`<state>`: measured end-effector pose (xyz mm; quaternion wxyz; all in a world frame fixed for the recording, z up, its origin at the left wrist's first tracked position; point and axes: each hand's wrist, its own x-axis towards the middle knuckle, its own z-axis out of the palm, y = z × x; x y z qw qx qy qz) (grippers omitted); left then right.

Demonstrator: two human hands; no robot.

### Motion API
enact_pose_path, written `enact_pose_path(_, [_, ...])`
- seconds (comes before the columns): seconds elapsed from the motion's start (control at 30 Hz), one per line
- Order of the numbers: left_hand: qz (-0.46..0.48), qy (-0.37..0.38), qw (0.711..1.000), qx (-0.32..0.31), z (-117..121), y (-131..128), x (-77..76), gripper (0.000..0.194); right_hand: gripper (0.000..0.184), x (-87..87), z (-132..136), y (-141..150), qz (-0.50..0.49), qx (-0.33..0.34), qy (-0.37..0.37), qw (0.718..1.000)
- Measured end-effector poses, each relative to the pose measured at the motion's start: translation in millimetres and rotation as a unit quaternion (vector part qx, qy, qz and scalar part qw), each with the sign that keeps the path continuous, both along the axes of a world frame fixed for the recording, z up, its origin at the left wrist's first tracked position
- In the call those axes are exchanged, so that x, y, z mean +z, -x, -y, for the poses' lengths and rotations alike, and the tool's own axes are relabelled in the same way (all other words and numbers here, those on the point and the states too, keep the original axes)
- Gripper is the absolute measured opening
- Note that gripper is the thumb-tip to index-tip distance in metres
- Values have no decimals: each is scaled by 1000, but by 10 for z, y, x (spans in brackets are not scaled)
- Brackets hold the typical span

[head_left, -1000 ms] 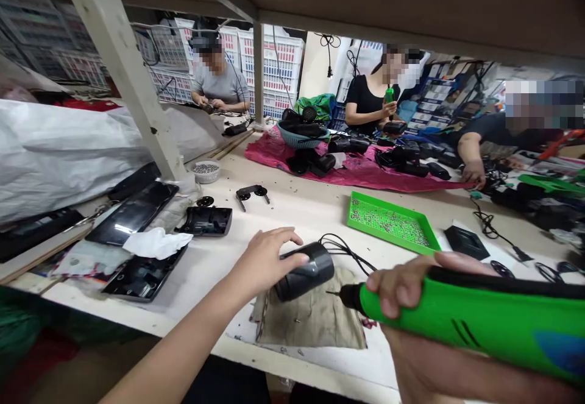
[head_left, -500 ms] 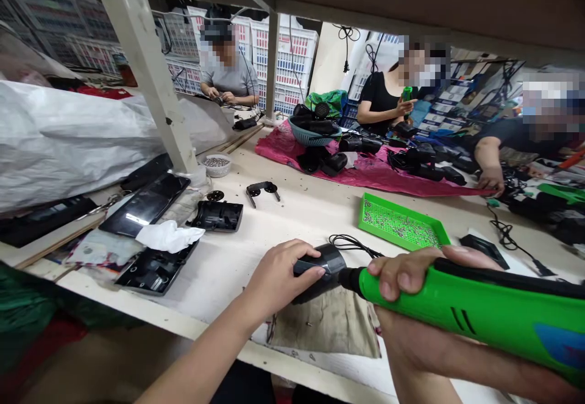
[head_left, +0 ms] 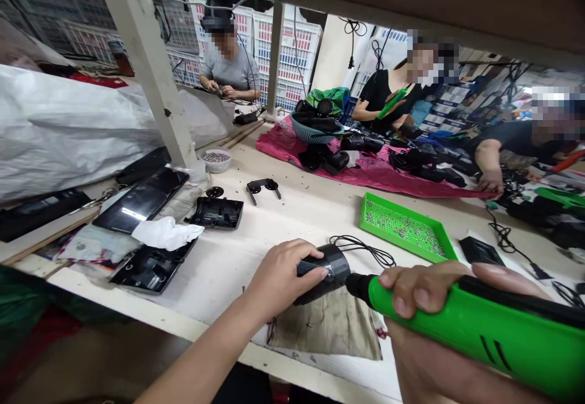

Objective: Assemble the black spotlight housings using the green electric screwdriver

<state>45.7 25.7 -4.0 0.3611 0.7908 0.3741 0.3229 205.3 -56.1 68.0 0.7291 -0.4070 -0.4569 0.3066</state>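
Observation:
My left hand (head_left: pixel 286 273) grips a black plastic cylindrical housing (head_left: pixel 326 273), which resembles a hair dryer barrel. A thin black cable (head_left: pixel 361 245) trails from it across the bench. My right hand (head_left: pixel 425 288) holds a bright green electric screwdriver (head_left: pixel 479 325), whose black nose (head_left: pixel 359 287) meets the housing's right side. The contact point itself is hidden. Beneath both sits a worn, stained beige cloth (head_left: pixel 329 328).
A green tray of screws (head_left: pixel 404 228) and a small bowl of screws (head_left: pixel 216 161) stand on the white bench (head_left: pixel 237 270). Black plastic shells (head_left: pixel 217 212) and a white tissue (head_left: pixel 167 233) lie left. A metal-free pale post (head_left: pixel 150 69) rises there. Several co-workers sit beyond.
The housing has shifted right and turned in my left hand. The screwdriver's nose has moved from beside it to against it. The whole view has tilted slightly.

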Motion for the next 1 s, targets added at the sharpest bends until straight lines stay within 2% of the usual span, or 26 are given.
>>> enact_pose_path(0.07, [-1,-3,1000,-2,5,-1,2,16,18,-29,-19,63,-19,-28,-69,997])
enact_pose_path(0.17, [-2,-4,1000,-5,8,4,12,16,23,-71,-32,103,-23,-38,-116,992])
enact_pose_path(0.3, [-1,0,1000,-1,-1,10,18,14,16,-85,-5,44,20,19,-93,995])
enact_pose_path(0.37, [0,-1,1000,0,-5,10,17,14,18,-79,-2,50,20,11,-103,994])
enact_pose_path(0.53, [0,-7,1000,-4,-2,8,21,15,24,-60,-50,179,7,-63,-115,991])
enact_pose_path(0.63, [-5,-9,1000,-6,7,8,25,15,22,-51,-57,200,19,-65,-115,991])
enact_pose_path(0.73, [-13,-11,1000,-2,20,1,20,15,10,-47,-41,166,8,-28,-95,995])
enact_pose_path(0.8, [-20,-11,1000,2,27,-11,13,16,24,-53,-36,143,6,-12,-106,994])
enact_pose_path(0.9, [-31,-11,999,5,36,-34,19,16,47,-74,-49,125,9,-35,-141,989])
enact_pose_path(1.0, [-42,-15,999,1,53,-30,59,17,50,-97,-57,96,6,-49,-152,987])
